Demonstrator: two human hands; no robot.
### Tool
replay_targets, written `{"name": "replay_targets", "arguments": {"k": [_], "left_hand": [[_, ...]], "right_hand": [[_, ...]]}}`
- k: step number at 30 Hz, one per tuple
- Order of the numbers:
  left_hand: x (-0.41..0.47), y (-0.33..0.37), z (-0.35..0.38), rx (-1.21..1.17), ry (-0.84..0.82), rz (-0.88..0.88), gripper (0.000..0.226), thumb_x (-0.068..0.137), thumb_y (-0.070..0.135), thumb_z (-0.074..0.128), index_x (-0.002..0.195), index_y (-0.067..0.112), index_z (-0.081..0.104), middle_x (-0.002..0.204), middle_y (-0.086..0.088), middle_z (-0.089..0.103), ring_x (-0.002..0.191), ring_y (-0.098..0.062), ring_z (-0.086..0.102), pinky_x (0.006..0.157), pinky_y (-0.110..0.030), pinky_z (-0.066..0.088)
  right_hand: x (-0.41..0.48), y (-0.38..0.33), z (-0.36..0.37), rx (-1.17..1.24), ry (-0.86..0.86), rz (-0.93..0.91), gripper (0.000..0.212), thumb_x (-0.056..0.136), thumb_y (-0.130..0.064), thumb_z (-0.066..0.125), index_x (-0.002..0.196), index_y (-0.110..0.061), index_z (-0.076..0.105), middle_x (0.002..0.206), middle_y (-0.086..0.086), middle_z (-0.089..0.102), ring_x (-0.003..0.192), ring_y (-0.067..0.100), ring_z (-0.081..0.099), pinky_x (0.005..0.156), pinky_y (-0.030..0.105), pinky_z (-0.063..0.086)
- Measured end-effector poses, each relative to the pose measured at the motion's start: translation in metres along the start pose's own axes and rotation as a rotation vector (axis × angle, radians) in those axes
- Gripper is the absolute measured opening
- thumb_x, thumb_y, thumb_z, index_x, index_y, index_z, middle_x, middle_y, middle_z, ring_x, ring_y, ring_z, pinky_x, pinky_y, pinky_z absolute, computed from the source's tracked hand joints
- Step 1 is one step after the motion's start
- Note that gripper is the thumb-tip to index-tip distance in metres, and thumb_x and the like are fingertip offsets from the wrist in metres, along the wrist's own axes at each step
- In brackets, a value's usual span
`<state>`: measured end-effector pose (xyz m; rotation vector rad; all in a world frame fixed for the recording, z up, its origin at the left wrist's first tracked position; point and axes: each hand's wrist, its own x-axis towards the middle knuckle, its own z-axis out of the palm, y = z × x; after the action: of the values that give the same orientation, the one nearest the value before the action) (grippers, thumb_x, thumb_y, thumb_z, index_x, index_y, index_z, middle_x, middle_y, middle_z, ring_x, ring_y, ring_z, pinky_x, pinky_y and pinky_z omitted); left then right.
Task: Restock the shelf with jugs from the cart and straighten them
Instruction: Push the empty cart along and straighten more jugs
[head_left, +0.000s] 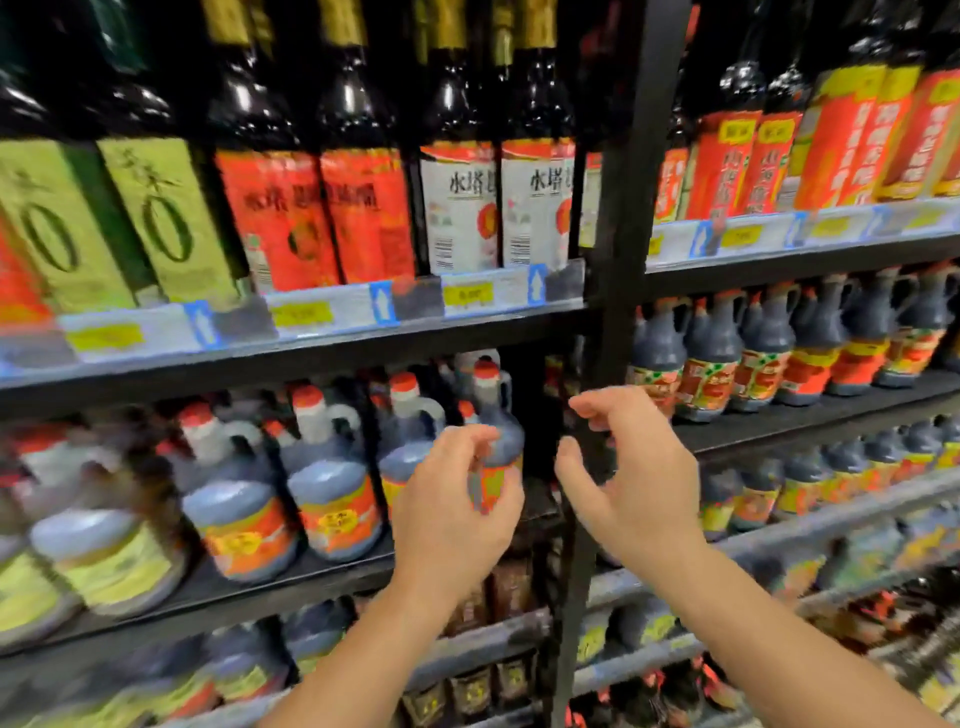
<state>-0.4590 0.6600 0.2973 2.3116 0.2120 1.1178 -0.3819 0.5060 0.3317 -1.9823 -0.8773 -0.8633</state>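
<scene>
Head view, and both hands are up in front of the jug shelf (337, 569). The left hand (457, 504) is cupped round the lower body of a dark jug (506, 441) with a red cap. Fingers curl over the shoulder and the thumb sits across the orange label, but with the blur I cannot tell whether it actually grips. That jug stands upright at the right end of the shelf, just beside the black upright post (618, 260). The right hand (636, 483) hovers in front of that post, fingers loosely curled, holding nothing. More red-capped jugs (332, 499) line the shelf to the left, front edge to back. Tall dark bottles (363, 208) fill the shelf above, and smaller jugs (758, 358) stand in the bay right of the post.
</scene>
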Motion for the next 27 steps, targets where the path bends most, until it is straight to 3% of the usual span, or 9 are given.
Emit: {"name": "replay_targets", "arguments": {"k": [4,8,14,16,19,23,25,27], "left_hand": [[-0.001,-0.037,-0.026,0.072,0.038,-0.022,0.028,0.085,0.04,0.056,0.107,0.023,0.057,0.103,0.011,0.056,0.098,-0.01,0.056,0.077,-0.029,0.048],[-0.004,-0.072,-0.046,0.242,0.08,-0.047,0.03,0.081,0.034,0.064,0.107,0.021,0.06,0.107,0.005,0.054,0.102,-0.021,0.053,0.08,-0.034,0.044],[-0.013,-0.114,-0.065,0.379,0.07,-0.087,0.045,0.073,0.026,0.077,0.114,0.015,0.061,0.12,-0.009,0.051,0.114,-0.033,0.048,0.087,-0.046,0.046],[-0.017,-0.124,-0.067,0.392,0.043,-0.089,0.05,0.074,0.026,0.077,0.118,0.013,0.059,0.122,-0.012,0.049,0.116,-0.035,0.047,0.09,-0.047,0.046],[-0.02,-0.132,-0.066,0.394,0.021,-0.11,0.059,0.074,0.024,0.08,0.125,0.008,0.055,0.124,-0.016,0.048,0.117,-0.037,0.047,0.092,-0.047,0.048],[-0.02,-0.136,-0.064,0.414,0.003,-0.116,0.065,0.073,0.024,0.084,0.128,0.005,0.055,0.124,-0.02,0.05,0.117,-0.04,0.05,0.092,-0.048,0.051],[-0.019,-0.135,-0.064,0.422,0.002,-0.132,0.068,0.071,0.026,0.086,0.128,0.005,0.055,0.124,-0.021,0.051,0.116,-0.041,0.052,0.089,-0.049,0.053],[-0.017,-0.135,-0.063,0.436,0.001,-0.143,0.071,0.07,0.028,0.087,0.128,0.005,0.055,0.124,-0.022,0.052,0.115,-0.041,0.053,0.087,-0.048,0.054]], "right_hand": [[0.004,-0.033,0.038,0.04,-0.147,-0.052,0.032,0.082,-0.032,0.056,0.11,-0.019,0.059,0.107,-0.006,0.057,0.099,0.014,0.058,0.073,0.029,0.051],[0.009,-0.047,0.069,0.008,-0.252,-0.058,0.04,0.082,-0.04,0.051,0.118,-0.021,0.056,0.113,-0.009,0.056,0.107,0.016,0.055,0.076,0.033,0.051],[0.016,-0.062,0.109,-0.104,-0.287,0.021,0.055,0.081,-0.04,0.066,0.13,-0.018,0.05,0.12,-0.004,0.058,0.116,0.019,0.049,0.082,0.035,0.05],[0.023,-0.069,0.12,-0.171,-0.291,0.03,0.051,0.082,-0.044,0.065,0.123,-0.016,0.05,0.114,-0.001,0.058,0.113,0.022,0.05,0.077,0.038,0.051],[0.036,-0.079,0.134,-0.263,-0.308,0.095,0.041,0.082,-0.05,0.064,0.096,-0.017,0.044,0.092,0.0,0.05,0.098,0.026,0.054,0.064,0.038,0.049],[0.05,-0.087,0.15,-0.372,-0.384,0.16,0.041,0.082,-0.052,0.064,0.085,-0.014,0.049,0.088,0.006,0.055,0.089,0.031,0.059,0.059,0.035,0.046],[0.054,-0.087,0.155,-0.399,-0.417,0.2,0.046,0.083,-0.051,0.065,0.067,-0.017,0.04,0.069,0.0,0.048,0.072,0.027,0.058,0.051,0.029,0.037],[0.059,-0.087,0.158,-0.413,-0.424,0.233,0.049,0.084,-0.05,0.066,0.067,-0.013,0.039,0.062,-0.002,0.043,0.06,0.022,0.051,0.047,0.026,0.032]]}}
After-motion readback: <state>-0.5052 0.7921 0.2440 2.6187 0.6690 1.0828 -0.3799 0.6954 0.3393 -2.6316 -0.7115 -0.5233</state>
